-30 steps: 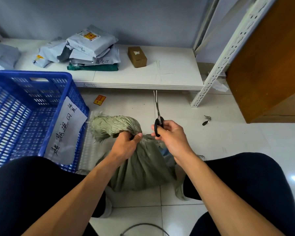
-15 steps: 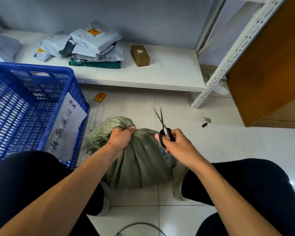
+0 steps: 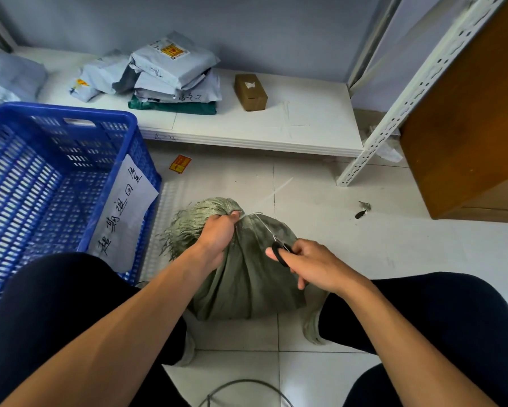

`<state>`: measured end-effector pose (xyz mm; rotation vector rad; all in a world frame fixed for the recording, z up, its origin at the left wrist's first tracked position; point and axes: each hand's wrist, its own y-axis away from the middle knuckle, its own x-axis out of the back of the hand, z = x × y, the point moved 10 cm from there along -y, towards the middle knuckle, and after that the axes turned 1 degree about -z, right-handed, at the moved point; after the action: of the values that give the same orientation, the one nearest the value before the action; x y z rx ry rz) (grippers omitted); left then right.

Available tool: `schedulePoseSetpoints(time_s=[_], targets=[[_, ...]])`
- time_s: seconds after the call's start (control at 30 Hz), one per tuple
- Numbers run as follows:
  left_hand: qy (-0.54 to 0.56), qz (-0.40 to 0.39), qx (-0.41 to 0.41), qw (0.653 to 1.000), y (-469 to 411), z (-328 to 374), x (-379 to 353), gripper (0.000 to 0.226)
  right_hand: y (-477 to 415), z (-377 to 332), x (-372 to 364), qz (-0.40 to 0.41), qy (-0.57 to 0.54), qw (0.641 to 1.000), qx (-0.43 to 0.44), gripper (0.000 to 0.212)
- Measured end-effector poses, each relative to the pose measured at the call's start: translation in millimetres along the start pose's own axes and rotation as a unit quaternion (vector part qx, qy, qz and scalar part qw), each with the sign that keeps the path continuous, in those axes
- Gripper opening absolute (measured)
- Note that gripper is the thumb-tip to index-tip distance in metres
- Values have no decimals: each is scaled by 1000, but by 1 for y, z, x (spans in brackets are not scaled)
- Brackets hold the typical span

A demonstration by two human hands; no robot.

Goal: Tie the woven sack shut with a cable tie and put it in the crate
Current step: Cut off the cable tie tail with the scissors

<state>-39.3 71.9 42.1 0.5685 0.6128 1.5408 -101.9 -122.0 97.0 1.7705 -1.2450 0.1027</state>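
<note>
The left hand (image 3: 217,239) grips the woven sack (image 3: 247,286) by its gathered neck, cable tie (image 3: 276,190) apparently cinched; the right hand (image 3: 314,264) holds scissors (image 3: 276,251) toward the tie's tail (trimming, probably); the sack lies on the floor, not yet in the crate (image 3: 70,111).

One woven sack (image 3: 247,286), one cable tie (image 3: 276,190), one pair of scissors (image 3: 278,250), one crate (image 3: 56,110) at 9 o'clock, one cardboard box (image 3: 250,92) at 12, at least five parcels (image 3: 173,63) at 11.

The person wears dark, near-black trousers (image 3: 56,304) on both legs; both forearms (image 3: 135,318) are bare up to the frame's edge.
</note>
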Motion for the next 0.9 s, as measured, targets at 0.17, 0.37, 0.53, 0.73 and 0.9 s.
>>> schedulePoseSetpoints(time_s=[0.17, 0.37, 0.53, 0.73, 0.9], targets=[[-14, -24, 3, 1000, 3, -1, -7, 32, -8, 5, 4, 30, 11, 999, 11, 87], [1, -33, -6, 999, 3, -1, -10, 35, -15, 8, 2, 34, 19, 999, 20, 85], [21, -63, -1, 998, 5, -1, -12, 30, -18, 9, 5, 48, 18, 998, 24, 74], [6, -99, -19, 995, 2, -2, -22, 49, -18, 3, 3, 56, 12, 998, 24, 56], [22, -122, -23, 992, 1, -2, -27, 62, -23, 1, -5, 17, -132, 991, 24, 54]])
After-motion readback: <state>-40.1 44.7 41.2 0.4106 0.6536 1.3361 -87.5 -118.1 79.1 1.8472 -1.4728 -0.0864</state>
